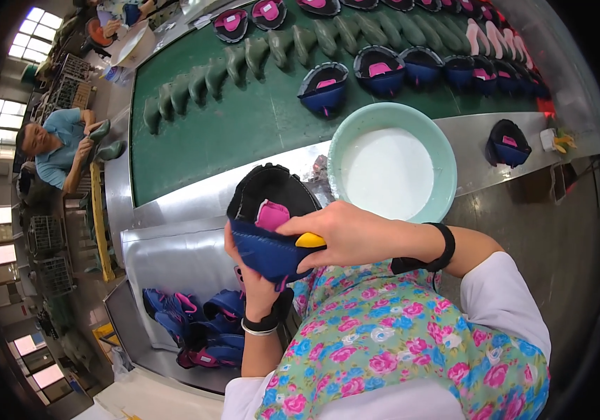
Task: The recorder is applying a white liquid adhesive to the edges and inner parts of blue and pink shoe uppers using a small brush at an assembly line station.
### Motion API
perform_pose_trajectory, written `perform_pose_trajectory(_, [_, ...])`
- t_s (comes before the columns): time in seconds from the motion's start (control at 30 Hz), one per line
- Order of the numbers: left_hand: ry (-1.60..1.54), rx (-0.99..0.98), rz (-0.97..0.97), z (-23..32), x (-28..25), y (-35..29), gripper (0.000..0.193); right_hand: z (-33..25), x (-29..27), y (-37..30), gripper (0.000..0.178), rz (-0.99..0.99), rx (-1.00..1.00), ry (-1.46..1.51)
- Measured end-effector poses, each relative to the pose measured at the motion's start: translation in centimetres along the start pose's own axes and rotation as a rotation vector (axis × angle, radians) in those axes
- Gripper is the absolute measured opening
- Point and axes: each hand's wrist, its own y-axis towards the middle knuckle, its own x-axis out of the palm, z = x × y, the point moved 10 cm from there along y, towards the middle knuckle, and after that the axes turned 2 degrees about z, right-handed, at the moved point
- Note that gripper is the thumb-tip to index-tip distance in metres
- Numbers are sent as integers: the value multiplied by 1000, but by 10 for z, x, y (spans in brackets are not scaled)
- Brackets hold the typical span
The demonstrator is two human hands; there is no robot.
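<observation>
Mint basin (445, 164) holds white liquid (386, 170) — blue upper (265, 250) nearby.

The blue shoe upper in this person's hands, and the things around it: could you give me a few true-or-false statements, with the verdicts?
1. The left hand holds the blue shoe upper. True.
2. The thing gripped in the right hand is red. False: the gripped thing is yellow; its kind is unclear.
3. Green foot-shaped forms are lined up on the green work surface. True.
4. The contents of the pale green basin are black. False: the basin's contents are white.
5. More blue shoe uppers lie in the metal tray at lower left. True.
6. The person's apron is plain black. False: the apron is flowered.
</observation>
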Motion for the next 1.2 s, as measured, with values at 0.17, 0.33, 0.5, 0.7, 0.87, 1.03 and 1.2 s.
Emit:
perform_pose_trajectory(0.17, [-59, -354, -107, -45, -3, -43, 88, 20, -67, -34, 20, 296, 150, 71])
perform_pose_trajectory(0.33, [-99, -777, -206, -87, -1, -90, 84, 112, -141, -122, 42, 826, 411, -210])
perform_pose_trajectory(0.5, [33, -400, -743, -28, 68, -65, 59, 189, -114, -177, 29, 782, 782, -98])
perform_pose_trajectory(0.7, [32, -369, -963, -43, 52, -77, 63, 208, -102, -177, 22, 787, 639, -278])
perform_pose_trajectory(0.87, [-329, -703, -582, -111, 22, -66, 77, 168, -127, -182, 21, 939, 574, -148])
perform_pose_trajectory(1.03, [-150, -587, -406, -103, 52, -26, 84, 83, -132, -134, 20, 821, 348, 120])
perform_pose_trajectory(1.2, [-564, -799, -282, -88, 80, -26, 75, 68, -111, -102, 19, 695, 188, 176])
